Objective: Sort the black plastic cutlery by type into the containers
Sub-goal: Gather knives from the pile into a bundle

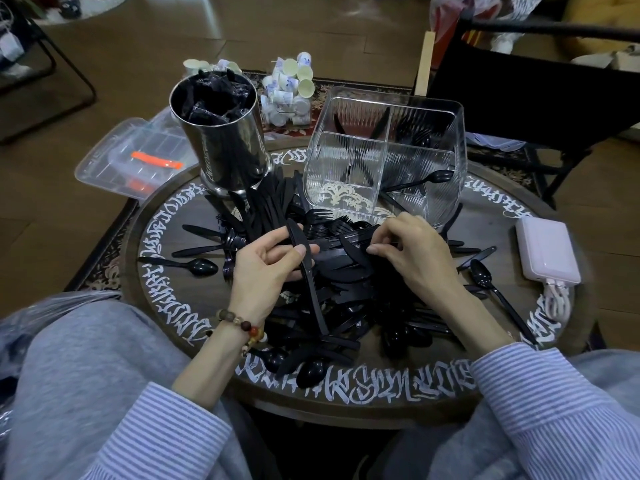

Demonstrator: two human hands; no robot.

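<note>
The left hand's grip is clamped on a knife and the right hand pinches another from the pile on the bench; the clear box holds only a few pieces; most sorting looks undone.

Left hand grips a black knife; right hand pinches cutlery above the pile.

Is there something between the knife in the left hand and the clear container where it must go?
Nothing visible blocks it. The left hand holds the knife above the cutlery pile. The clear divided container stands behind the pile with an open top. The right hand is closest to that path, picking in the pile.
</note>
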